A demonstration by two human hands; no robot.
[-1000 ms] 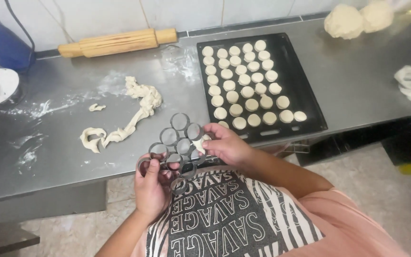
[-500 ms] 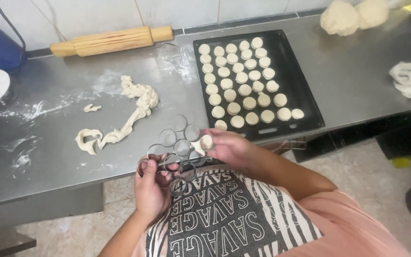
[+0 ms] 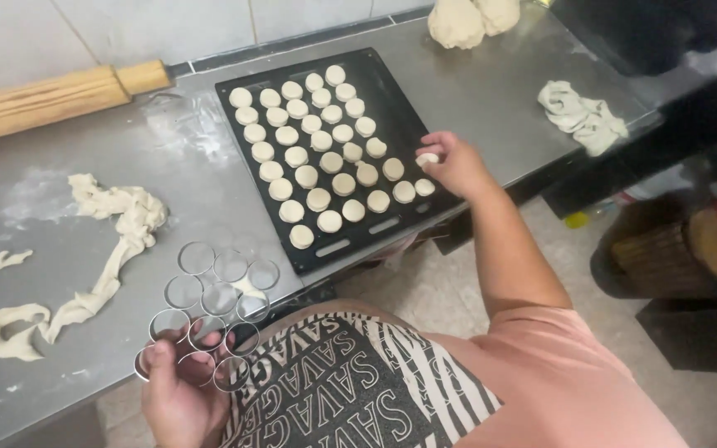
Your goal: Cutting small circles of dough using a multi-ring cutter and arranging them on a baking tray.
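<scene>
My left hand grips the near edge of a metal multi-ring cutter, held over the front edge of the steel table. A bit of dough sits in one ring. My right hand reaches over the right edge of a black baking tray and pinches a small round dough disc above it. The tray carries several rows of round dough discs.
A wooden rolling pin lies at the back left. Stringy dough scraps lie on the table's left, more scraps at the right, and dough balls at the back. Dark objects stand on the floor to the right.
My right hand left the cutter with a dough disc and moved right to the tray's right edge. The view shifted toward the tray. My left hand kept hold of the cutter.
</scene>
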